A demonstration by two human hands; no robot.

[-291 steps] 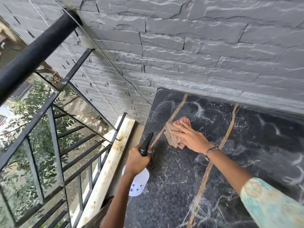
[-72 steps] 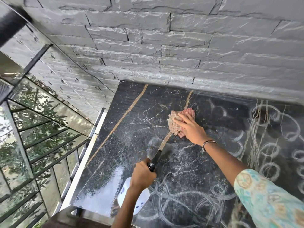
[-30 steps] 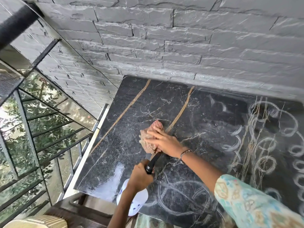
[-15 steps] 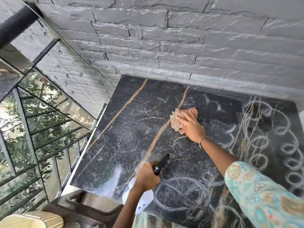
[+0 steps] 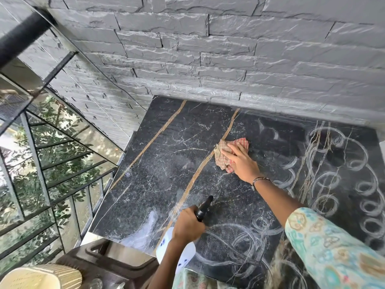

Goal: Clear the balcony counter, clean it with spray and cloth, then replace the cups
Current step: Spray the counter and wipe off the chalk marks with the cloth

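Right hand [image 5: 239,161], fingers straight, presses a folded checked cloth [image 5: 226,156] flat near the middle of the black marble table [image 5: 166,163]. Left hand [image 5: 187,225] grips a white spray bottle [image 5: 177,253] by its black nozzle, over the table's near edge.

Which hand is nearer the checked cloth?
Right. The right hand presses flat on the cloth; the left hand grips the spray bottle nearer the counter's front edge.

Grey stone wall [image 5: 229,59], black railing [image 5: 25,36], brown chair [image 5: 108,261]
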